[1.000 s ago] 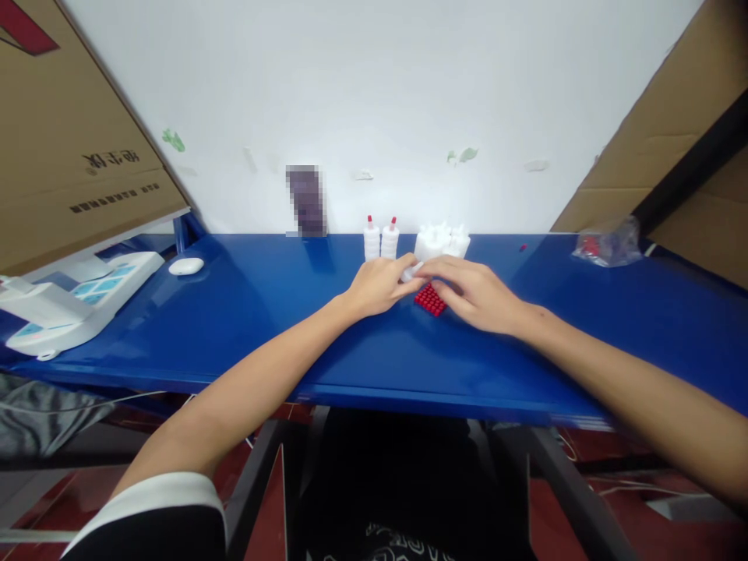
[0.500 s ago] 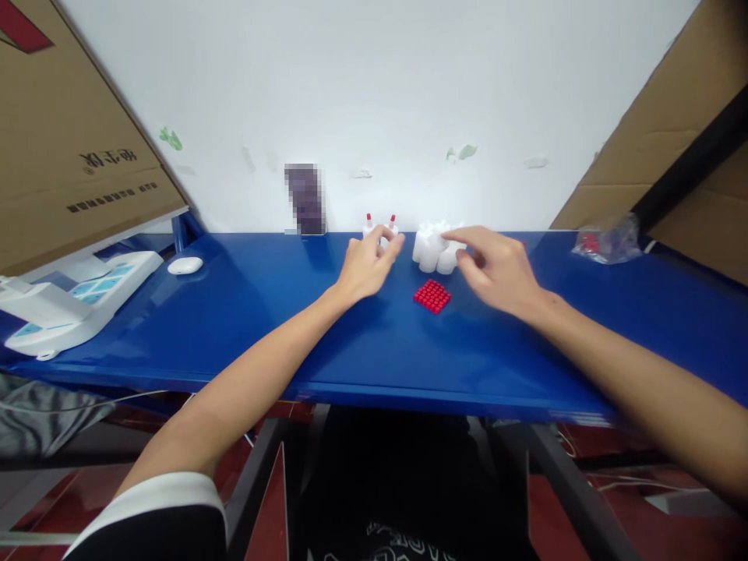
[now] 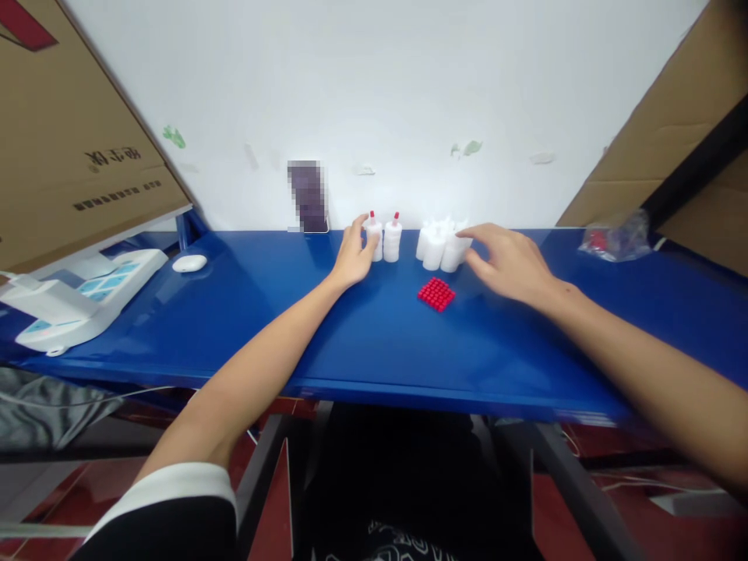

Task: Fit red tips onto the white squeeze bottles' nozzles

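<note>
Nearest, a black sleeve (image 3: pixel 169 514) with a white band ends on the person's left arm, beside dark clothing (image 3: pixel 386 483) marked with pale lettering. Grey cloth (image 3: pixel 52 413) lies low on the left, under the edge of the blue table (image 3: pixel 262 335). On the table's left end sits a white power strip (image 3: pixel 137 273) with blue sockets, a white charger (image 3: pixel 52 300) plugged into it.

Ahead, in the middle of the table, small red caps (image 3: pixel 436 294) stand close together in a diamond-shaped block. Beyond them the two hands are well apart. The left hand (image 3: pixel 352 253) curves its thumb and fingers about the left one of two upright, red-tipped bottles (image 3: pixel 393 243); whether it grips it, I cannot tell. The two stand side by side.

The right hand (image 3: pixel 517 261) has thumb and forefinger parted at the right edge of a tight group of white bottles (image 3: pixel 433 251), just behind the caps. The forefinger overlaps the nearest bottle; contact is unclear.

A small white case (image 3: pixel 189 263) lies near the strip, and a clear bag (image 3: pixel 619 240) with something red inside rests far right. At the back, a blurred-out phone (image 3: pixel 308 195) leans on the white wall (image 3: pixel 374 93), with brown cardboard (image 3: pixel 643 156) at either side.
</note>
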`<state>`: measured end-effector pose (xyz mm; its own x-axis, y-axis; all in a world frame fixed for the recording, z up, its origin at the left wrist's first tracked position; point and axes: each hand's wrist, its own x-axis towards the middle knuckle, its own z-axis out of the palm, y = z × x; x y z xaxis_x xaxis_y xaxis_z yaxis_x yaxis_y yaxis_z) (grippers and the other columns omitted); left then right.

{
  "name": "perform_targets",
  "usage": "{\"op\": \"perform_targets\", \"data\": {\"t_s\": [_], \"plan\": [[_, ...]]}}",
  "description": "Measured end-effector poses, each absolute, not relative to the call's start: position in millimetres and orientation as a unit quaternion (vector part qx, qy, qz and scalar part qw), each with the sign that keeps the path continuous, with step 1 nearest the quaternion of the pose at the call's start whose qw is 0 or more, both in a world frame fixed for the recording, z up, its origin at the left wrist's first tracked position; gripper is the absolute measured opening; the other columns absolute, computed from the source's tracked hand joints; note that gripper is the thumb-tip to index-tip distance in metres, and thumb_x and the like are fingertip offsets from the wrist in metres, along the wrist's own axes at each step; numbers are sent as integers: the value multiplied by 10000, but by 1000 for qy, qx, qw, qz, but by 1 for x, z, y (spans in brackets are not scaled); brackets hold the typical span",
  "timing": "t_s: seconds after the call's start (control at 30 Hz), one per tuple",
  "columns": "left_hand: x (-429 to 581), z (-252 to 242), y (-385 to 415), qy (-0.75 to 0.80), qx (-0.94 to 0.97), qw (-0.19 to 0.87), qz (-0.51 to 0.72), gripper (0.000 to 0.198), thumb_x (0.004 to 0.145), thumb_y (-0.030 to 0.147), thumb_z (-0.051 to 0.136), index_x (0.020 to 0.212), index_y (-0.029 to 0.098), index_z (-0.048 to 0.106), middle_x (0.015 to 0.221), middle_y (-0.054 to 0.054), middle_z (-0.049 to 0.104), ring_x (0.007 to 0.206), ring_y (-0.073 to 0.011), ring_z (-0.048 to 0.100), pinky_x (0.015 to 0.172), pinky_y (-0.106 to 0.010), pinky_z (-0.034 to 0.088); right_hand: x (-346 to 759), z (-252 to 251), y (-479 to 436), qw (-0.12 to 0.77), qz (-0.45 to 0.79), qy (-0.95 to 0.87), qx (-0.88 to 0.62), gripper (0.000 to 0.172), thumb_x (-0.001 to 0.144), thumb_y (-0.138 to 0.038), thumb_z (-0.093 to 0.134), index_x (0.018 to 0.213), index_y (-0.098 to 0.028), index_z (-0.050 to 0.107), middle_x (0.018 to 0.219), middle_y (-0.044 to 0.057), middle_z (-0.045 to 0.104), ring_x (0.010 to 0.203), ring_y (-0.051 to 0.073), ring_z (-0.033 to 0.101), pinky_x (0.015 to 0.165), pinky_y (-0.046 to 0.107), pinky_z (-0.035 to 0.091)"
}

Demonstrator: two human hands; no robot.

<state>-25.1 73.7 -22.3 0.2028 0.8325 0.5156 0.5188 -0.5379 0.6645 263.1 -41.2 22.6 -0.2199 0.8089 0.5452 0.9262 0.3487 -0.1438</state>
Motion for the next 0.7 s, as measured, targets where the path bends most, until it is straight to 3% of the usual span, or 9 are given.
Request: {"op": "perform_targets", "data": {"t_s": [0.1, 0.2, 0.33, 0.53, 0.6, 0.7], "plan": [[-20, -26, 75, 438, 763, 188, 436, 467, 1038, 475, 507, 1429, 230, 435, 1474, -180, 558, 1306, -307, 581, 1133, -480, 432, 263, 21, -41, 276, -107, -781, -550, 420, 967, -300, 497, 1309, -220, 728, 1343, 109, 734, 1142, 360, 714, 904, 504, 575], [-19, -20, 71, 449, 765, 200, 417, 350, 1036, 435, 511, 1316, 229, 470, 1230, -132, 691, 1108, -277, 672, 1011, -458, 504, 263, 22, -41, 302, -112, -767, -555, 378, 969, -318, 515, 1254, -232, 749, 1342, 113, 727, 1105, 351, 716, 846, 481, 566], [-24, -11, 66, 491, 743, 199, 409, 237, 1001, 363, 543, 1195, 241, 485, 935, -51, 704, 878, -241, 690, 886, -422, 531, 260, 27, -43, 351, -110, -703, -609, 301, 902, -362, 638, 1146, -256, 779, 1239, 106, 764, 951, 332, 721, 756, 465, 529], [-31, -12, 66, 522, 723, 153, 426, 276, 932, 294, 577, 1196, 256, 508, 807, -18, 665, 728, -225, 677, 814, -412, 537, 251, 25, -50, 400, -57, -667, -626, 191, 815, -424, 703, 795, -237, 734, 795, 72, 776, 729, 292, 702, 712, 448, 504], [-31, -12, 66, 519, 727, 145, 426, 268, 937, 286, 558, 1201, 257, 518, 791, -14, 663, 719, -222, 674, 799, -400, 534, 246, 21, -50, 391, -27, -707, -589, 223, 847, -413, 648, 759, -222, 719, 757, 75, 760, 692, 269, 692, 688, 422, 501], [-29, -10, 61, 530, 736, 122, 402, 247, 936, 288, 541, 1181, 261, 539, 817, -23, 678, 746, -227, 674, 772, -376, 516, 242, 15, -47, 342, 34, -783, -518, 232, 893, -351, 587, 856, -196, 755, 871, 85, 793, 735, 246, 707, 738, 406, 529]]}}
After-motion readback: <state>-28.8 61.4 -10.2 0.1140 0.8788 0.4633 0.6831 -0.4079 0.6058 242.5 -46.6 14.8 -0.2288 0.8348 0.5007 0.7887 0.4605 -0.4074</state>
